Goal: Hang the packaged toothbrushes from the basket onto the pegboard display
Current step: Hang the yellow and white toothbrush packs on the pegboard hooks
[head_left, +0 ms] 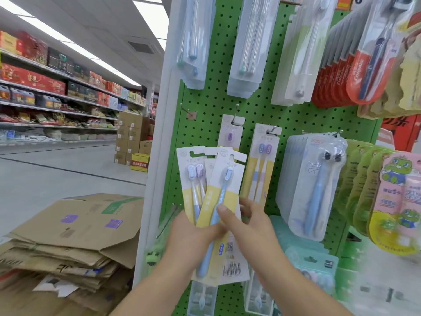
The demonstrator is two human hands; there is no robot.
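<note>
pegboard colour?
Green with black holes, the pegboard shows best in the head view.

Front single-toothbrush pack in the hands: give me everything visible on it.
The front single-toothbrush pack is a flat card, white on top, yellow below, with a hook-slot tab at its top edge. One light-blue brush sits under a clear blister, white bristles up. It tilts to the right, fanned over a twin-brush pack. The right hand pinches it, thumb on its face; the left hand grips the fan's lower part. It is unhung, in front of the green pegboard.
</note>
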